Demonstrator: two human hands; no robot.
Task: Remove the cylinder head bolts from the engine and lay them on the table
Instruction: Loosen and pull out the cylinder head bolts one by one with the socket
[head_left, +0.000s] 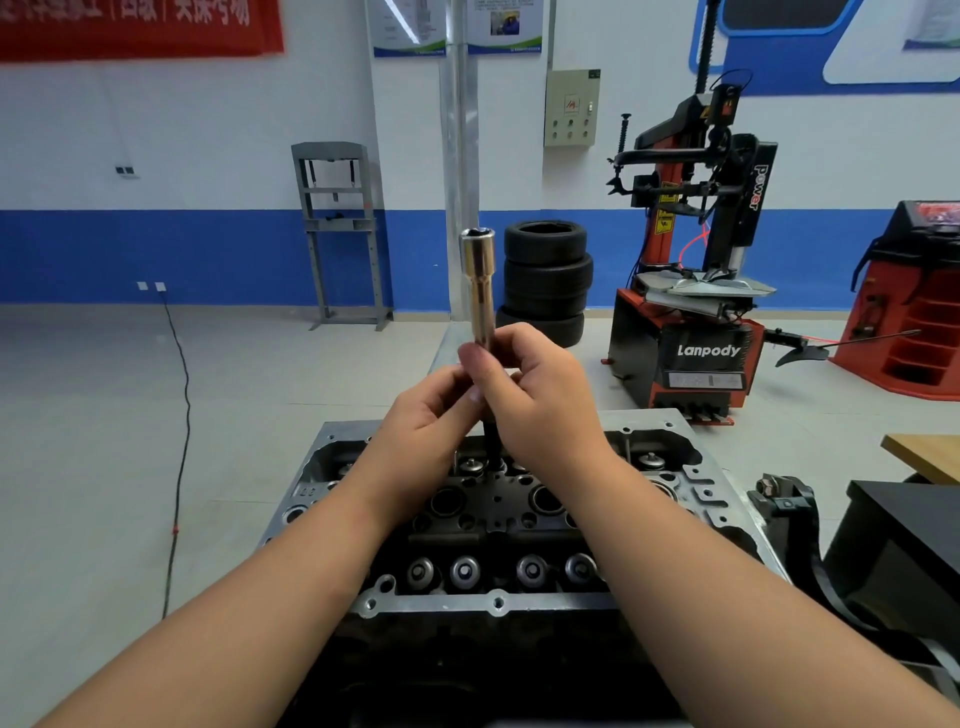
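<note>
Both my hands clenched one upright socket (478, 280). My left grip (423, 421) and right grip (540, 395) pinched its lower end. The engine (498, 519) lay below them.

A stack of black tyres (545, 283) stands on the floor by a grey pillar (460, 156). To their right is a red and black tyre changer (691, 291), and further right a red machine (914, 306). A grey steel press frame (340, 234) stands against the blue and white wall. A black cable (179, 441) trails across the pale floor. A red banner (140, 26) hangs top left.
</note>
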